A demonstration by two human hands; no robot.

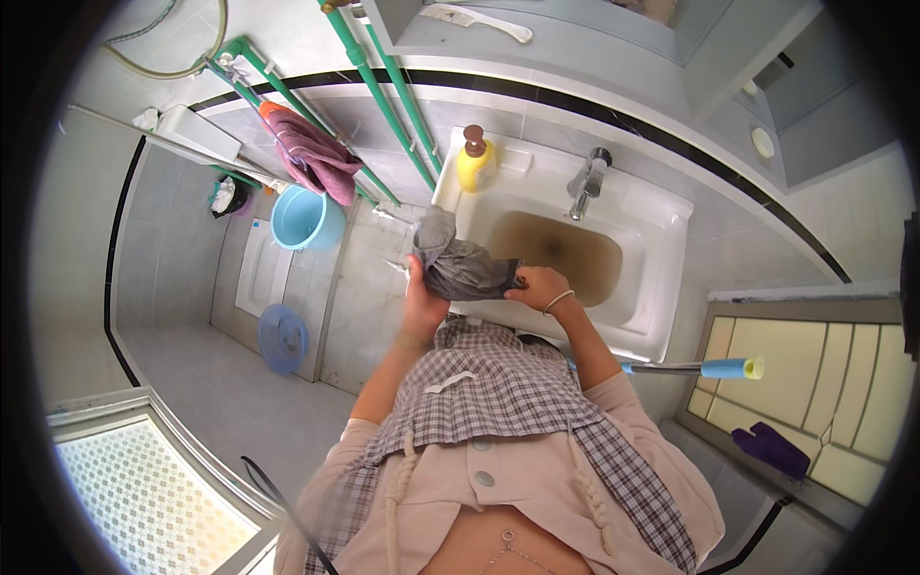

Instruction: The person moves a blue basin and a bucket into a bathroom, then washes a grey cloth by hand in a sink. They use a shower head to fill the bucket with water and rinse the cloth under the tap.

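A wet-looking grey cloth (471,266) is stretched between my two hands above the near left rim of a white washbasin (654,316). My left hand (425,298) supports its bunched left end, thumb up along the side. At the cloth's darker right end, my right hand (537,286) pinches the fabric between thumb and fingers. Murky brown water (553,251) lies in the bowl beyond my right hand. A chrome faucet (589,183) stands at the basin's back edge. The cloth hides part of the rim.
A yellow pump bottle (476,165) with a brown top stands on the basin's back left corner. To the left are a light-blue bucket (307,218), a blue plastic basin (283,338) and a hanging mauve towel (316,154). A blue-gripped pole (722,369) juts out at right.
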